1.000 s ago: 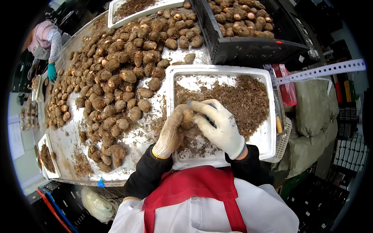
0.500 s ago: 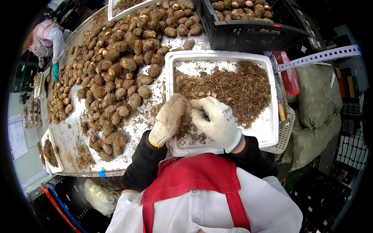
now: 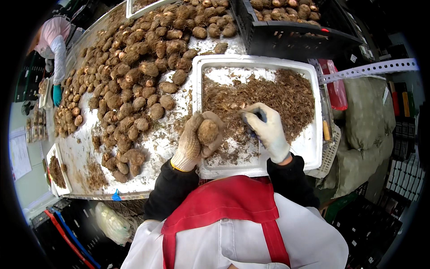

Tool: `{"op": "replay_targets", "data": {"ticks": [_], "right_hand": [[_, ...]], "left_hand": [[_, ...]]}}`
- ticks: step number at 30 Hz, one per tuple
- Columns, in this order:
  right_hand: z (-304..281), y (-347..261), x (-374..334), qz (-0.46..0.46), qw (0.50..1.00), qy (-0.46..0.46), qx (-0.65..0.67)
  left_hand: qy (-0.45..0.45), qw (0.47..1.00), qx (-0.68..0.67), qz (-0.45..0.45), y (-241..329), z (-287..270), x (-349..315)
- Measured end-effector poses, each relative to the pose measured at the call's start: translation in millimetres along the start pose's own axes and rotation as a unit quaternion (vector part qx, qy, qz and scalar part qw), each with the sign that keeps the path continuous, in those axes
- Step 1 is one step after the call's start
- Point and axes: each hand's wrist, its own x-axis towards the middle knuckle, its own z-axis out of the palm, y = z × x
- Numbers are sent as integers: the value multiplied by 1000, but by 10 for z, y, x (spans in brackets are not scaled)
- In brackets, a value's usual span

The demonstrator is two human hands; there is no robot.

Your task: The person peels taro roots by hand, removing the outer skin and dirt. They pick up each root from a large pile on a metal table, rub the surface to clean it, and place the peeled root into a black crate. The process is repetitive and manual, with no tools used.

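A round, brown, hairy taro (image 3: 208,131) rests in my left hand (image 3: 189,143), whose dirty knit glove wraps round it from the left and below. Both lie over the near left corner of a white foam tray (image 3: 317,134). Brown fibrous peelings (image 3: 286,96) cover much of the tray's floor. Apart from the taro, to its right, my right hand (image 3: 270,133) hovers above the peelings in a whiter glove. Its fingers are bent together, and whatever they may hold is hidden. Left of the tray, a large heap of taros (image 3: 130,76) spreads over the table.
A black crate (image 3: 300,38) of taros stands beyond the tray. Full sacks (image 3: 367,116) and a white perforated strip (image 3: 371,71) lie to the right. A small foam tray (image 3: 57,172) sits at the table's left edge. Another person (image 3: 53,40) works at far left.
My hands were together over the tray; now they are apart. The right one moved right, and the taro shows plainly in my left hand. The other person's gloved hand shifted slightly.
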Motion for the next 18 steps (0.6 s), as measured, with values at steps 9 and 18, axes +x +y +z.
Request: {"op": "replay_targets", "data": {"ticks": [9, 18], "right_hand": [[324, -207, -99, -205, 936, -13, -285], [399, -6, -6, -193, 953, -8, -235]], "left_hand": [[76, 976, -200, -40, -175, -146, 93], [145, 988, 46, -33, 27, -9, 67]]}}
